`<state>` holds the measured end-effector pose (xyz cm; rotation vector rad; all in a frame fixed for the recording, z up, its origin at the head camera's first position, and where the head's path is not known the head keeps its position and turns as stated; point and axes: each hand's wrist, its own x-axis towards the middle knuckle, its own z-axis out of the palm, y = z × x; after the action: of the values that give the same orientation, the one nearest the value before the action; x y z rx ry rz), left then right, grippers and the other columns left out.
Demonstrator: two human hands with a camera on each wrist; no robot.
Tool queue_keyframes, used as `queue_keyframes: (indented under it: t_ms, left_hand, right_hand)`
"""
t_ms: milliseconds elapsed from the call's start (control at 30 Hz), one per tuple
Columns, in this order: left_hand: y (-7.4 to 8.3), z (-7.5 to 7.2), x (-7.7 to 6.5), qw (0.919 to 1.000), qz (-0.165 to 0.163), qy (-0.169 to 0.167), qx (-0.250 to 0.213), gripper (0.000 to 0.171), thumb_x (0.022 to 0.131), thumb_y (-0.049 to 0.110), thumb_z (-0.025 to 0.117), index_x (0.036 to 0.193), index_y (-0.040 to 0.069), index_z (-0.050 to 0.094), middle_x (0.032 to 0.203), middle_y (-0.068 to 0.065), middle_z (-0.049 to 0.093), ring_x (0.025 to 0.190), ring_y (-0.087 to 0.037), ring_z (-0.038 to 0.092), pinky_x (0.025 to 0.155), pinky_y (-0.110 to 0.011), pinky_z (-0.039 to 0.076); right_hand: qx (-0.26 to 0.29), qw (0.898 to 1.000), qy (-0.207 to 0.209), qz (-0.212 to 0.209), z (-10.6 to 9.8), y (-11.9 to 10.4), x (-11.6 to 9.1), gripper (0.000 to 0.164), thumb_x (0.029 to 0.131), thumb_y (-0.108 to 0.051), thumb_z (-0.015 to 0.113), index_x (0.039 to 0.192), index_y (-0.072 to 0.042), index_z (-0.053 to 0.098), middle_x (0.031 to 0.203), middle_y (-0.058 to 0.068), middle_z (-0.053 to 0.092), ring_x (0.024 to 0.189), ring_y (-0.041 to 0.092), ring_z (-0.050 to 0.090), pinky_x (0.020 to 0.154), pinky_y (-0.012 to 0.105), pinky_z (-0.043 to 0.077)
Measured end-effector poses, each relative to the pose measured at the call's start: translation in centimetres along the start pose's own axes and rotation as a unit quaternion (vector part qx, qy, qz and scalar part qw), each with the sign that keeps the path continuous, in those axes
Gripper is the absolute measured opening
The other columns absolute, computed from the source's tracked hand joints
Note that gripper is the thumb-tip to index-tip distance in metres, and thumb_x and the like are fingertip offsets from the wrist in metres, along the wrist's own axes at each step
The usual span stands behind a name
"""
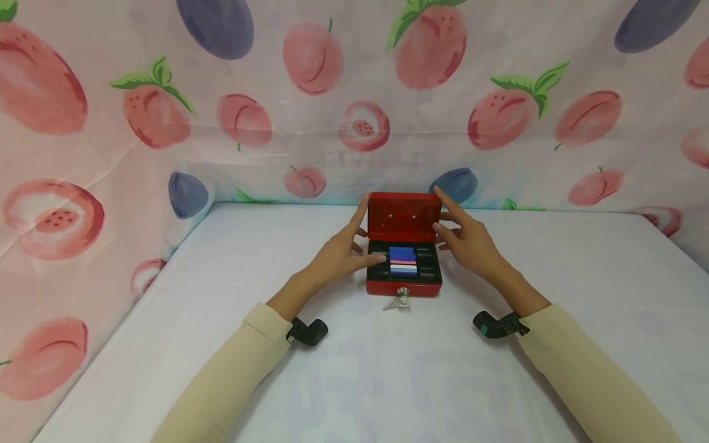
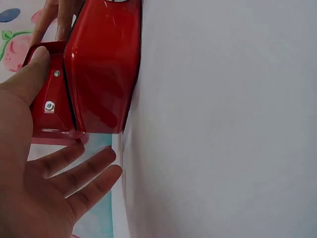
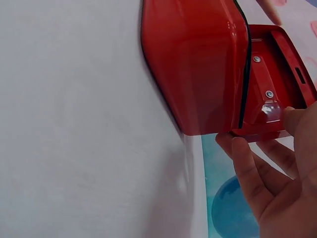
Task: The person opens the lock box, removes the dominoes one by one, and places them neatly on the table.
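A small red cash box [image 1: 404,288] stands on the white table with its lid [image 1: 403,218] raised at the back. Its black tray [image 1: 379,247] bears a stack of small blue, pink and white blocks [image 1: 402,261] in the middle. Keys [image 1: 399,302] hang from the front lock. My left hand [image 1: 340,252] is at the box's left, index finger along the lid's side, thumb stretched over the tray, other fingers loosely extended. On the right, my right hand [image 1: 471,241] pinches the lid's side edge, thumb on the inner face and fingers behind; its index finger reaches the top corner.
White cloth covers the table [image 1: 554,264]. A fruit-print curtain [image 1: 266,166] hangs right behind the box and along the left side. Black wrist cameras, one at the left wrist [image 1: 309,332] and one at the right wrist [image 1: 493,325], jut inward over the table.
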<state>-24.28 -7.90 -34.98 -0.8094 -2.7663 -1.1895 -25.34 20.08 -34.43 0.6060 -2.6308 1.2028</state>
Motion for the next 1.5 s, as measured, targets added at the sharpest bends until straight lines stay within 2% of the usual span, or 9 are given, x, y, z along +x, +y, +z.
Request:
queue_keyframes:
  t_ms: [200, 400, 600, 767, 900, 1100, 1267, 1500]
  left_hand:
    - [0.7, 0.1, -0.7, 0.9997, 0.001, 0.006, 0.022, 0.107, 0.081, 0.042, 0.075, 0.153, 0.038, -0.004, 0.135, -0.011, 0.042, 0.108, -0.024, 0.054, 0.081, -0.037, 0.052]
    - [0.6, 0.3, -1.4, 0.9997, -0.009, -0.004, 0.022, 0.109, 0.078, 0.042, 0.078, 0.154, 0.034, 0.000, 0.152, -0.004, 0.024, 0.118, -0.025, 0.049, 0.088, -0.038, 0.050]
    - [0.2, 0.4, -1.8, 0.9998, 0.019, -0.004, -0.001, 0.113, 0.076, 0.039, 0.081, 0.154, 0.035, -0.001, 0.159, 0.008, 0.009, 0.126, -0.026, 0.044, 0.093, -0.040, 0.048]
    - [-0.1, 0.5, -1.9, 0.9996, 0.021, -0.007, -0.016, 0.114, 0.076, 0.036, 0.082, 0.153, 0.037, -0.002, 0.159, 0.010, 0.009, 0.129, -0.025, 0.041, 0.095, -0.041, 0.046]
    - [-0.4, 0.5, -2.0, 0.9990, 0.032, -0.008, -0.032, 0.113, 0.076, 0.031, 0.082, 0.154, 0.036, 0.000, 0.159, 0.010, 0.008, 0.129, -0.024, 0.041, 0.094, -0.041, 0.047]
    - [-0.9, 0.6, -2.0, 0.9980, 0.047, -0.007, -0.043, 0.109, 0.078, 0.028, 0.080, 0.155, 0.031, 0.003, 0.159, 0.009, 0.006, 0.128, -0.028, 0.042, 0.096, -0.041, 0.045]
    - [-1.5, 1.0, -1.9, 0.9973, 0.045, -0.018, -0.056, 0.105, 0.082, 0.028, 0.076, 0.154, 0.033, 0.001, 0.159, 0.011, 0.004, 0.130, -0.028, 0.041, 0.102, -0.037, 0.040]
    - [-1.7, 1.3, -1.9, 0.9969, 0.045, -0.019, -0.061, 0.103, 0.083, 0.030, 0.075, 0.154, 0.033, 0.001, 0.159, 0.012, 0.003, 0.129, -0.028, 0.042, 0.103, -0.036, 0.039]
  right_hand:
    - [-0.003, 1.000, 0.004, -0.005, -0.2, 0.0, -0.3, 0.075, 0.099, -0.016, 0.054, 0.149, -0.051, 0.011, 0.139, 0.021, 0.046, 0.084, 0.029, 0.069, 0.072, 0.040, 0.056]
    - [-0.009, 1.000, -0.002, -0.024, -0.3, -0.3, -0.6, 0.076, 0.099, -0.014, 0.054, 0.151, -0.047, 0.010, 0.139, 0.022, 0.045, 0.084, 0.031, 0.069, 0.071, 0.041, 0.056]
    - [-0.022, 0.999, -0.005, -0.036, -0.5, -0.7, -0.9, 0.076, 0.099, -0.015, 0.055, 0.152, -0.041, 0.008, 0.140, 0.023, 0.043, 0.089, 0.034, 0.068, 0.071, 0.044, 0.056]
    - [-0.022, 0.999, 0.019, -0.021, -0.7, -1.2, -1.4, 0.074, 0.098, -0.015, 0.056, 0.154, -0.035, 0.013, 0.139, 0.019, 0.046, 0.093, 0.031, 0.067, 0.073, 0.045, 0.056]
    - [-0.022, 0.999, 0.046, -0.018, -0.9, -1.9, -1.8, 0.066, 0.098, -0.018, 0.056, 0.153, -0.023, 0.022, 0.135, 0.016, 0.049, 0.096, 0.028, 0.065, 0.074, 0.044, 0.056]
    - [0.003, 0.997, 0.063, -0.034, -0.5, -2.8, -2.3, 0.044, 0.098, -0.017, 0.055, 0.138, -0.005, 0.041, 0.118, 0.014, 0.057, 0.088, 0.028, 0.064, 0.065, 0.026, 0.055]
    - [0.018, 0.999, 0.038, -0.035, -0.1, -3.2, -2.6, 0.031, 0.098, -0.020, 0.055, 0.125, -0.005, 0.049, 0.107, 0.010, 0.060, 0.080, 0.030, 0.063, 0.060, 0.026, 0.053]
    - [0.004, 0.999, 0.008, -0.037, 0.3, -3.1, -3.0, 0.025, 0.097, -0.018, 0.057, 0.120, -0.009, 0.053, 0.103, 0.008, 0.060, 0.073, 0.026, 0.063, 0.058, 0.032, 0.051]
